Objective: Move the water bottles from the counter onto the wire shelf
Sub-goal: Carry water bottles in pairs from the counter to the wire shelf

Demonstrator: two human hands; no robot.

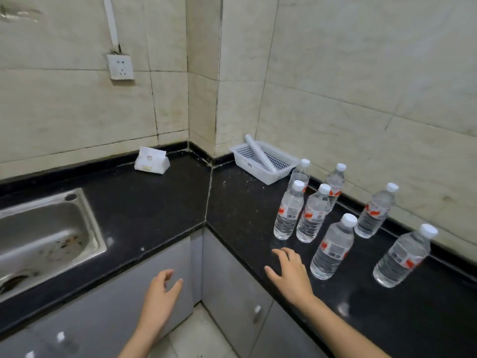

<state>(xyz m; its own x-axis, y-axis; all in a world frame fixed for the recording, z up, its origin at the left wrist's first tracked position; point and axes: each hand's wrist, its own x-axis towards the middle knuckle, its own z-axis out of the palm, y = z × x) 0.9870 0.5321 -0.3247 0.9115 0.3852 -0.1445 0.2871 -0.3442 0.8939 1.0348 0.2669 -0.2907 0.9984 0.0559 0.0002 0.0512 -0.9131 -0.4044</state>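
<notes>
Left hand point(160, 293): raised in front of the grey cupboard doors point(103, 313), below the bench edge, fingers loosely spread and curled, holding nothing.

Right hand point(289, 272): over the front edge of the black bench point(160, 202), fingers spread wide, empty, touching no bottle.

Seven water bottles, all upright on the bench, white caps on, red labels. The nearest bottle point(333, 248) stands just to the right of the right-hand fingers, apart from them. Another bottle point(405, 257) stands further right. Just beyond the fingertips stands a close pair point(300, 211), almost touching. Two bottles point(317, 178) stand behind that pair, and one point(376, 211) to their right near the wall.

Beyond the bottles, a white basket point(265, 161) with a white tube lying in it. Far ahead of the left fingers, a white tissue pack point(151, 161) near the corner. Left of the left hand, a steel sink point(46, 233). A wall socket point(120, 66) above.
</notes>
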